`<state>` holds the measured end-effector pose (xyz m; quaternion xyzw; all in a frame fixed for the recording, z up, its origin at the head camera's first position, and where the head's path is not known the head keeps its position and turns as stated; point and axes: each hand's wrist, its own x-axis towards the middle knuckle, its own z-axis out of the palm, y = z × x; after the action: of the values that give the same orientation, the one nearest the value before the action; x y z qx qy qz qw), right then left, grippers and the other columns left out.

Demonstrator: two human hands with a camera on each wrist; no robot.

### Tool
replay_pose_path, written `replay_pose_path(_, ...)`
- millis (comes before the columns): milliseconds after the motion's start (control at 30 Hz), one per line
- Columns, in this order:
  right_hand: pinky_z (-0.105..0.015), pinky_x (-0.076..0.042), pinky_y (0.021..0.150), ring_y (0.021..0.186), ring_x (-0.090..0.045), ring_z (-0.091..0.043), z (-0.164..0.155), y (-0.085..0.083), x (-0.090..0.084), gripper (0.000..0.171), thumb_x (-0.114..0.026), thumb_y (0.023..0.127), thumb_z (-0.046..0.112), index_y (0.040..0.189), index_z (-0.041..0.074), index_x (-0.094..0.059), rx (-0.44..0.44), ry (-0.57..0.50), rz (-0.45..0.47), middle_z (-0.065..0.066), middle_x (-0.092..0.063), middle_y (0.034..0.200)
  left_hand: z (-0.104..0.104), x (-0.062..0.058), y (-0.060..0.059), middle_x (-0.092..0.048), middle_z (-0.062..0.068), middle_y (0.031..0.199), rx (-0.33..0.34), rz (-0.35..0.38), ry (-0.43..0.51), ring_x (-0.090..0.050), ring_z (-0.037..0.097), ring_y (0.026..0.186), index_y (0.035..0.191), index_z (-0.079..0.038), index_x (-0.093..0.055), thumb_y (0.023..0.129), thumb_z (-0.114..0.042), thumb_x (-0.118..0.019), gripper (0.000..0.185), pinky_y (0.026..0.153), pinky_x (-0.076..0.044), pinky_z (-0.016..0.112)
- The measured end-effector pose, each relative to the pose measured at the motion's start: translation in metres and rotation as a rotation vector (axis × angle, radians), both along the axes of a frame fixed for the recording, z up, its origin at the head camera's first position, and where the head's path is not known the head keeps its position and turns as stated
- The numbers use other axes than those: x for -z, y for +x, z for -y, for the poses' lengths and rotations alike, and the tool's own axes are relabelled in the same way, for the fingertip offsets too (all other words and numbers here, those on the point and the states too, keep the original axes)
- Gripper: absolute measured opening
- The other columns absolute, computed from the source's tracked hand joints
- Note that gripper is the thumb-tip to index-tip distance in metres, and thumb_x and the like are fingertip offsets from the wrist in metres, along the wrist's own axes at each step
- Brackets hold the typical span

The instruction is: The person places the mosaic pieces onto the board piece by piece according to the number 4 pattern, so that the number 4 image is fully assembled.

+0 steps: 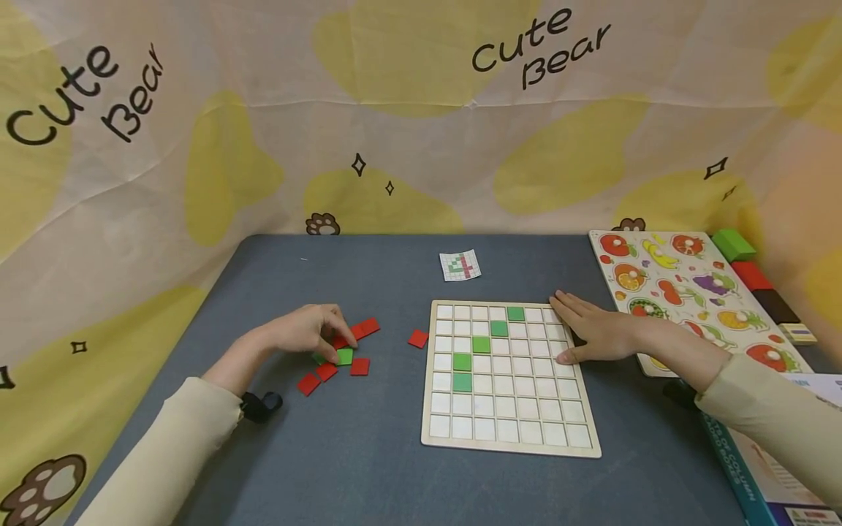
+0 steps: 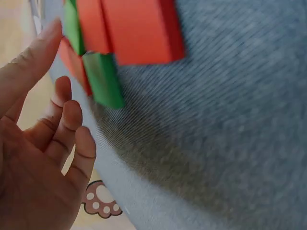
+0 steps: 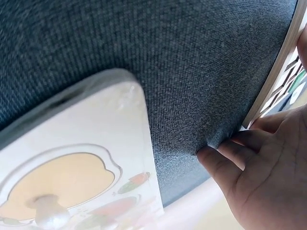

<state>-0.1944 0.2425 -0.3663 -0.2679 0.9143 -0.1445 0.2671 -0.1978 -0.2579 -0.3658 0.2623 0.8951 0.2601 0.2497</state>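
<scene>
Beside board (image 1: 509, 438), left hand (image 1: 309, 330) touches tiles (image 1: 342, 356)

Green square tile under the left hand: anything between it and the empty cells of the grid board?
Nothing visible blocks it. Between the green square tile and the white wooden grid board lies bare grey tabletop, apart from one loose red square tile off to the side. The right hand rests on the board's right edge.

The left hand (image 1: 309, 330) covers part of the tile pile (image 1: 342, 356), so can't tell if it's pinching one. The pattern card (image 1: 460, 265) is too tiny to read. The fruit puzzle (image 3: 72, 177) is blurry and cropped in the right wrist view.
</scene>
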Motion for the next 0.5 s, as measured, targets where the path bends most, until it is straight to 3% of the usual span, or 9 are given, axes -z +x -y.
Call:
replay_pose_path(267, -0.071, -0.011, 0.116, 0.15, 0.002, -0.053, 0.0, 0.0, 0.0, 0.109, -0.063, 0.089, 0.057, 0.156, -0.007, -0.005, 0.001, 0.003, 0.001, -0.031, 0.003, 0.163, -0.011, 0.002, 0.003, -0.056, 0.003, 0.089, 0.018, -0.127, -0.03, -0.051, 0.014, 0.08, 0.088, -0.015, -0.071, 0.071, -0.013, -0.087, 0.024, 0.07, -0.043, 0.022)
replay_pose_path(500, -0.07, -0.01, 0.117, 0.15, 0.002, -0.053, 0.0, -0.001, 0.001, 0.111, -0.062, 0.088, 0.059, 0.156, -0.006, -0.004, 0.002, 0.016, 0.011, -0.031, 0.004, 0.163, -0.022, -0.001, 0.007, -0.066, 0.001, 0.08, -0.03, -0.121, 0.047, -0.061, 0.011, 0.072, 0.085, -0.012, -0.064, 0.083, -0.005, -0.076, 0.014, 0.066, -0.049, 0.022)
